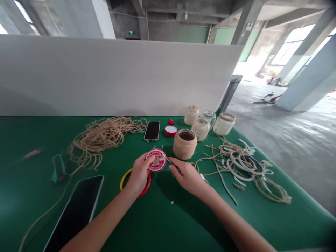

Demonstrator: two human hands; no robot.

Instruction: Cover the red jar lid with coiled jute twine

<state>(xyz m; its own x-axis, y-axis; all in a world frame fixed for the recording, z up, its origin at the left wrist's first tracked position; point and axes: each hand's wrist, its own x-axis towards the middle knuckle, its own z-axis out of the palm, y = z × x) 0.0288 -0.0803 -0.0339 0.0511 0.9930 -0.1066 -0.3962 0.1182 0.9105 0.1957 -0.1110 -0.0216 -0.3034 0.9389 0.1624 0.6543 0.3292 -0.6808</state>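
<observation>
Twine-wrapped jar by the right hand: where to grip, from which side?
Probably around the wrapped wall of the twine-wrapped jar, coming from the near side, where the right hand is. It stands upright, broad and rounded; a glass jar crowds its far right.

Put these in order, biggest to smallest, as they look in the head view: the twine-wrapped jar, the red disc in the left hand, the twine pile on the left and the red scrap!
1. Twine pile
2. Twine-wrapped jar
3. Red disc in the left hand
4. Red scrap
</observation>
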